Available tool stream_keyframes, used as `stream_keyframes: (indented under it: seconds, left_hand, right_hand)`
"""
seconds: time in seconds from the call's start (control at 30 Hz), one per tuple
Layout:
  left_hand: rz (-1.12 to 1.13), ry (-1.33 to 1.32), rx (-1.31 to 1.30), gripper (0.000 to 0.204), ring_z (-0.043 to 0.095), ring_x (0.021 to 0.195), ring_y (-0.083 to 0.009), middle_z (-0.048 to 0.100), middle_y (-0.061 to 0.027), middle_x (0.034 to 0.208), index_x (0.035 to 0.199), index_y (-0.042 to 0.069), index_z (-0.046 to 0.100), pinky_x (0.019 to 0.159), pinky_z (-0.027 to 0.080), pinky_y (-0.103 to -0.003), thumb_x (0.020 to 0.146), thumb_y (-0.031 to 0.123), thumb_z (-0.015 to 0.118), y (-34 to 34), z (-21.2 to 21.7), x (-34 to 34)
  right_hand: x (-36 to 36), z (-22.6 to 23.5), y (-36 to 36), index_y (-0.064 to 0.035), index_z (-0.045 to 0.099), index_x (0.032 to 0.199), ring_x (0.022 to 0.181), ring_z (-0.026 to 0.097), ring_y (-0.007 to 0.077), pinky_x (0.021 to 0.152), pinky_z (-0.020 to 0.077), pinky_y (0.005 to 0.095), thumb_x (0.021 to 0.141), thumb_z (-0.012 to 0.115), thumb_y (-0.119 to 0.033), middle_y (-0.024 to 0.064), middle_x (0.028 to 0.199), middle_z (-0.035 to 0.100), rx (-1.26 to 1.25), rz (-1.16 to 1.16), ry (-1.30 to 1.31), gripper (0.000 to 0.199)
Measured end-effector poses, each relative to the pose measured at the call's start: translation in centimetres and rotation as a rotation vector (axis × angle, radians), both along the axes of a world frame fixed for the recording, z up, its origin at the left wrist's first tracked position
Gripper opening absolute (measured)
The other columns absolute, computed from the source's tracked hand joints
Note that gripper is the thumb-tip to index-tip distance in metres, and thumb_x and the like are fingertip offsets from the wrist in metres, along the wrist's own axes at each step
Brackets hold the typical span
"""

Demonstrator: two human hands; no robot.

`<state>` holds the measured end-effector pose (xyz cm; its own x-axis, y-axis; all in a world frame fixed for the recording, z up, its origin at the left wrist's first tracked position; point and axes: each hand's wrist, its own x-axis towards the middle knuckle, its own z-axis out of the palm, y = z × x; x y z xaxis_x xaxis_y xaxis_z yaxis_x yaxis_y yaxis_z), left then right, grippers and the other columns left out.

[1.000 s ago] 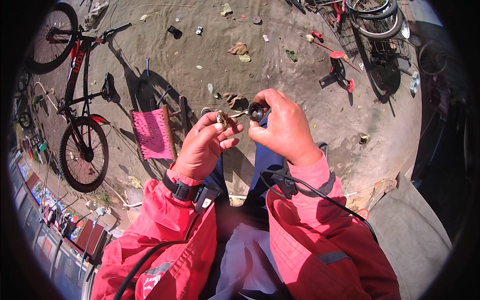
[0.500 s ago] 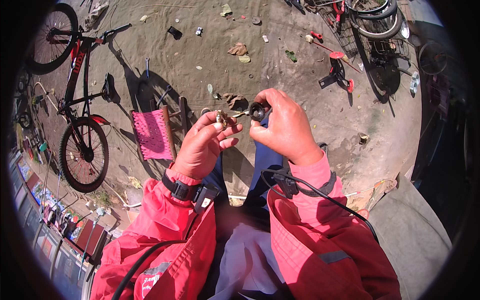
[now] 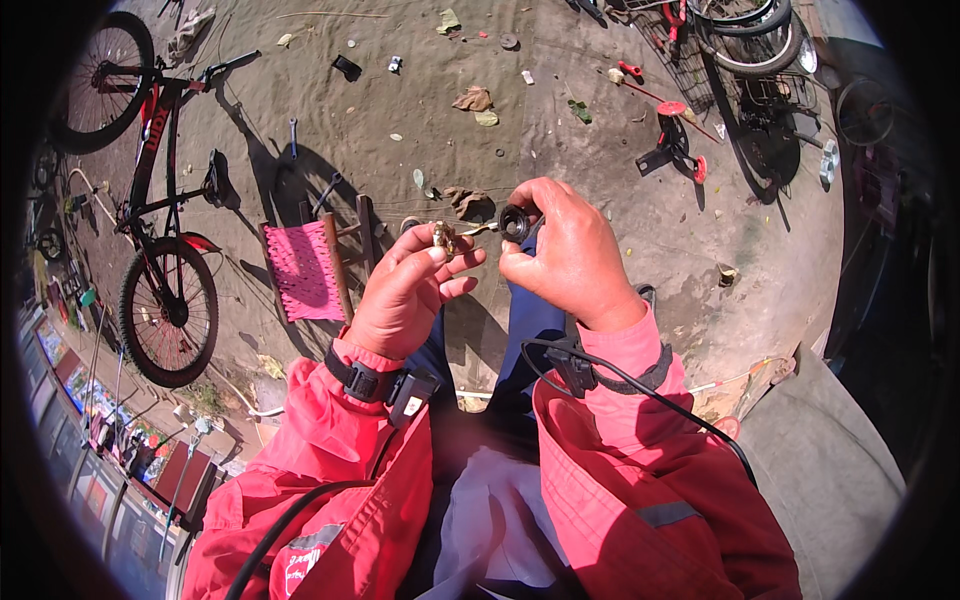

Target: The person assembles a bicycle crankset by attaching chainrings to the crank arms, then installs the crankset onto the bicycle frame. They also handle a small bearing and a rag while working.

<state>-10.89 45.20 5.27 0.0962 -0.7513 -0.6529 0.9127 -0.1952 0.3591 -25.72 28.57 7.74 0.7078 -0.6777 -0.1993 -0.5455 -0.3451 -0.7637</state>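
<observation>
My left hand (image 3: 395,298) pinches a small, shiny, brass-coloured part (image 3: 443,237) between thumb and fingertips; its other fingers are partly spread. Close to its right, my right hand (image 3: 578,252) grips a dark round part (image 3: 514,224) with a hollow, ringed face, held by thumb and forefinger. The two parts are a short gap apart, above my knees. A thin pale sliver (image 3: 482,228) shows in that gap; I cannot tell whether it is held or lies on the ground. The exact kind of either part is too small to make out.
A pink woven stool (image 3: 302,270) stands left of my hands, with two wrenches (image 3: 293,138) beyond it. A black and red bicycle (image 3: 165,190) is at the left. A crank with red pieces (image 3: 672,150) lies at the right, near another bicycle's wheel (image 3: 755,55). Dry leaves (image 3: 473,99) litter the ground.
Both hands and the parts in them stay in practically the same place. Only the view has shifted very slightly.
</observation>
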Motion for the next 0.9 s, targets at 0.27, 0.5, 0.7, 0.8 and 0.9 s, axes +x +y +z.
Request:
stream_keyframes:
  seconds: [0.27,0.5,0.7,0.8,0.9]
  left_hand:
    - [0.004,0.002,-0.008,0.024,0.065,0.119,-0.0281,0.066,-0.0117,0.124,0.122,0.009,0.059,0.095,0.055,-0.039,0.1,0.018,0.061,0.19,0.05,-0.45]
    - [0.016,0.041,0.001,0.026,0.065,0.119,-0.0272,0.067,-0.0084,0.121,0.122,0.009,0.056,0.095,0.054,-0.04,0.098,0.015,0.064,0.38,0.1,-0.68]
    - [0.018,0.025,0.003,0.026,0.065,0.119,-0.0272,0.066,-0.0095,0.123,0.123,0.009,0.056,0.095,0.054,-0.04,0.099,0.016,0.062,0.63,0.05,-0.81]
    - [0.016,0.001,-0.001,0.027,0.065,0.119,-0.0277,0.065,-0.0119,0.125,0.124,0.007,0.057,0.095,0.055,-0.039,0.1,0.018,0.06,0.67,-0.01,-0.95]
    - [0.014,0.002,0.004,0.027,0.065,0.119,-0.0276,0.065,-0.012,0.125,0.125,0.007,0.057,0.095,0.055,-0.039,0.1,0.018,0.059,0.67,0.02,-0.96]
  right_hand:
    - [-0.46,-0.01,0.1,-0.0049,0.061,0.104,0.086,0.068,0.0334,0.074,0.0553,0.042,0.069,0.076,-0.013,0.0139,0.094,0.066,0.014,0.005,-0.007,0.039]
    - [-0.65,0.39,0.32,-0.0016,0.062,0.103,0.083,0.067,0.0301,0.075,0.0542,0.0389,0.07,0.076,-0.01,0.0147,0.091,0.064,0.02,-0.001,-0.003,0.037]
    - [-0.64,0.31,0.41,-0.0016,0.062,0.103,0.082,0.067,0.0302,0.075,0.0543,0.039,0.07,0.075,-0.01,0.0148,0.091,0.064,0.013,-0.001,-0.009,0.037]
    - [-0.7,0.28,0.41,-0.0017,0.062,0.103,0.082,0.067,0.0302,0.075,0.0544,0.039,0.07,0.075,-0.01,0.0149,0.091,0.064,0.013,-0.001,-0.007,0.037]
    - [-0.73,0.29,0.42,-0.0017,0.062,0.103,0.083,0.067,0.0302,0.075,0.0545,0.039,0.07,0.075,-0.01,0.0149,0.091,0.064,0.012,0.001,-0.004,0.037]
